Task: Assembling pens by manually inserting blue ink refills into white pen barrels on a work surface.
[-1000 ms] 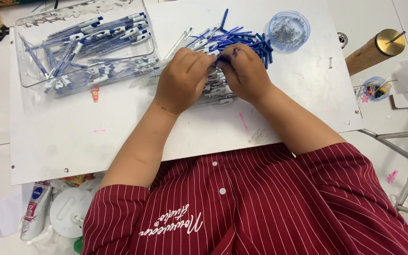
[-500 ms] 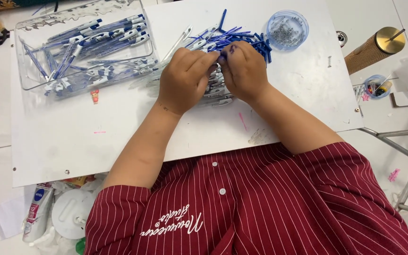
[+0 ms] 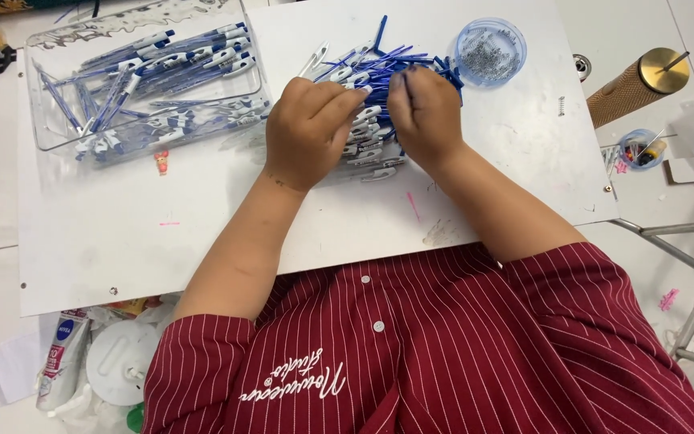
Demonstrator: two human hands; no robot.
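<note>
A light, stiff, slippery pen part (image 3: 367, 120) is pinched by left hand (image 3: 308, 128) and right hand (image 3: 421, 112) fingers, best held mid-barrel.

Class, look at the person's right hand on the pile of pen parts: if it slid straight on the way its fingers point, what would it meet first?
The right hand points up the board, so it would probably first push into the loose blue pen refills just beyond its fingertips. The round dish of small springs lies off to the side.

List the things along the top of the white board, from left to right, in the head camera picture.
Clear tray of blue and white pens → left hand → right hand on the pile of pen parts → round blue dish of small springs → brown cone.
</note>
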